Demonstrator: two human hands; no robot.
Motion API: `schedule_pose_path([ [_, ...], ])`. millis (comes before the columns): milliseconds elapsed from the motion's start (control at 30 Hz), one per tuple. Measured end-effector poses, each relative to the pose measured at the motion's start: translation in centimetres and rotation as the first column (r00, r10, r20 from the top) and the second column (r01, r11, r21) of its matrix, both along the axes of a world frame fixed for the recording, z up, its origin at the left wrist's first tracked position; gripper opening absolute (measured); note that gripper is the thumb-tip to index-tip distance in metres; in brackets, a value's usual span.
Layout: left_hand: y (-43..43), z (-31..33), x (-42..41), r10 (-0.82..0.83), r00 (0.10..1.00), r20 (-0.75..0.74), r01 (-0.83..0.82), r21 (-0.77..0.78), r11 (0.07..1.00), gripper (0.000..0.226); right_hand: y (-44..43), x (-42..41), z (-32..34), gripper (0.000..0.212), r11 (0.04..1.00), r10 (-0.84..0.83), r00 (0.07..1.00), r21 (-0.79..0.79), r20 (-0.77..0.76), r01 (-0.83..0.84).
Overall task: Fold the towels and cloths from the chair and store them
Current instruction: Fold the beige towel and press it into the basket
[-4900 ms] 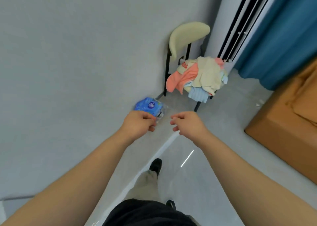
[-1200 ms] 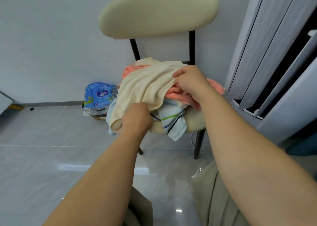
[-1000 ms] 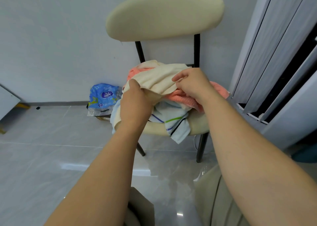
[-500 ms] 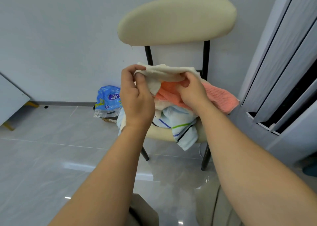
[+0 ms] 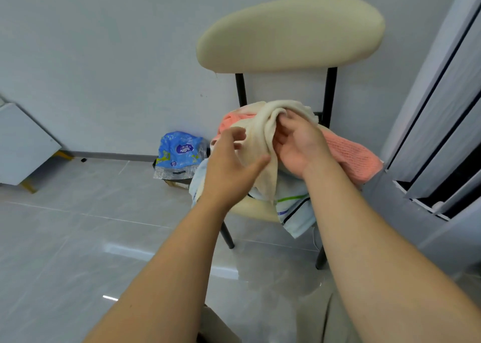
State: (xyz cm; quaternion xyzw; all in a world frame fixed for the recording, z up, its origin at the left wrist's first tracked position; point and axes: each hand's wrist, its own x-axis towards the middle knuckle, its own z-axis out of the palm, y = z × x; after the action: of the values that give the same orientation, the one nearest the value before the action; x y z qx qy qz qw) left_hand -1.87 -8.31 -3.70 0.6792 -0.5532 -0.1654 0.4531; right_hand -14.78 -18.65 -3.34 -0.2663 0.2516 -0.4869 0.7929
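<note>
Chair backrest (image 5: pixel 289 33): cream padded upholstery, smooth, matt.
Chair frame (image 5: pixel 329 95): thin black rods, metal by the look, satin finish.
Cream towel (image 5: pixel 263 145): soft cloth, fuzzy nap, matt.
Coral cloth (image 5: pixel 348 158): coarse ribbed weave, matt.
Striped towel (image 5: pixel 294 210): pale blue cloth, flat smooth weave, green and dark stripes.
Plastic pack (image 5: pixel 179 150): blue printed film, glossy, crinkled, silvery edge.
Floor (image 5: pixel 78 238): grey tiles, polished, mirror-glossy.
Wall (image 5: pixel 104 56): pale paint, matt, smooth.

Cream-backed chair (image 5: pixel 289 33) stands against the far wall, with cloths heaped on its seat. The right hand (image 5: pixel 299 145) grips a bunched cream towel (image 5: pixel 263 134) above a coral cloth (image 5: pixel 348 158) and a striped pale-blue cloth (image 5: pixel 294 207). The left hand (image 5: pixel 231 165), fingers spread, is just beside the towel. A blue packet (image 5: pixel 179 150) lies on the floor to the left.
</note>
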Motion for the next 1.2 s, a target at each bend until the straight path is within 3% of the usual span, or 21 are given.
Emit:
schedule_pose_path([
  [67,-0.1,-0.5,-0.2,-0.093,0.993,0.076,0.093,-0.003,0.996,0.068,0.8,-0.1,0.9,0.024,0.983,0.140,0.988,-0.128,0.067,-0.130],
  [133,-0.3,-0.4,-0.6,-0.127,0.987,0.095,0.136,-0.097,0.986,0.056,1.4,0.0,1.1,0.022,0.941,0.262,0.965,-0.231,0.031,-0.248],
  [200,-0.7,-0.2,-0.5,-0.002,0.997,0.074,0.011,-0.118,0.993,0.038,1.7,0.2,0.8,0.023,0.906,0.308,0.950,-0.290,-0.053,-0.310],
  [267,-0.9,0.1,-0.2,0.188,0.967,-0.170,-0.196,-0.031,0.980,0.035,1.5,0.1,0.4,0.031,0.904,0.303,0.951,-0.298,-0.064,-0.308],
  [300,-0.9,0.6,-0.1,0.226,0.895,-0.385,-0.244,0.002,0.970,0.036,1.4,0.0,0.4,0.038,0.920,0.274,0.960,-0.276,-0.057,-0.279],
  [367,-0.7,2.2,0.3,0.175,0.626,-0.760,-0.261,0.007,0.965,0.035,1.2,-0.2,0.4,0.051,0.963,0.183,0.980,-0.187,-0.076,-0.194],
  [433,-0.1,3.7,0.9,0.055,0.368,-0.928,-0.165,-0.007,0.986,0.026,1.0,-0.1,0.2,0.057,0.982,0.157,0.984,-0.095,-0.081,-0.164],
  [500,0.7,4.5,1.4,-0.027,0.277,-0.960,-0.045,-0.041,0.998,0.024,1.1,0.5,0.0,0.055,0.985,0.166,0.982,-0.039,-0.086,-0.169],
  [600,1.2,4.0,1.9,-0.080,0.323,-0.943,-0.010,-0.088,0.996,0.035,1.3,1.4,-0.1,0.045,0.988,0.152,0.988,-0.010,-0.016,-0.152],
  [633,1.2,3.7,2.1,-0.080,0.328,-0.941,0.015,-0.079,0.997,0.027,1.4,1.5,-0.1,0.042,0.988,0.155,0.988,-0.013,0.025,-0.155],
  [767,1.4,3.4,1.2,0.012,0.341,-0.940,0.045,0.029,0.999,0.043,1.2,1.3,0.3,0.053,0.986,0.158,0.965,-0.084,0.210,-0.143],
  [933,1.8,3.5,0.9,0.108,0.504,-0.857,-0.054,0.094,0.994,0.036,1.6,0.5,1.9,0.035,0.966,0.241,0.910,-0.176,0.337,-0.190],
  [1000,1.7,3.4,0.9,0.084,0.501,-0.861,-0.079,0.051,0.996,0.043,1.8,0.1,2.1,0.026,0.960,0.272,0.928,-0.130,0.256,-0.246],
  [1067,1.9,4.1,0.5,0.037,0.486,-0.873,-0.087,-0.007,0.996,0.052,1.7,0.0,2.0,0.022,0.960,0.260,0.965,-0.112,0.032,-0.255],
  [1133,1.6,3.6,1.5,0.033,0.481,-0.876,-0.125,-0.031,0.992,0.050,1.6,0.3,1.8,0.020,0.960,0.236,0.943,-0.095,-0.234,-0.263],
  [1200,1.7,3.9,2.6,0.022,0.444,-0.896,-0.145,-0.048,0.988,0.041,1.3,0.6,1.2,0.025,0.965,0.236,0.897,-0.021,-0.374,-0.262],
])
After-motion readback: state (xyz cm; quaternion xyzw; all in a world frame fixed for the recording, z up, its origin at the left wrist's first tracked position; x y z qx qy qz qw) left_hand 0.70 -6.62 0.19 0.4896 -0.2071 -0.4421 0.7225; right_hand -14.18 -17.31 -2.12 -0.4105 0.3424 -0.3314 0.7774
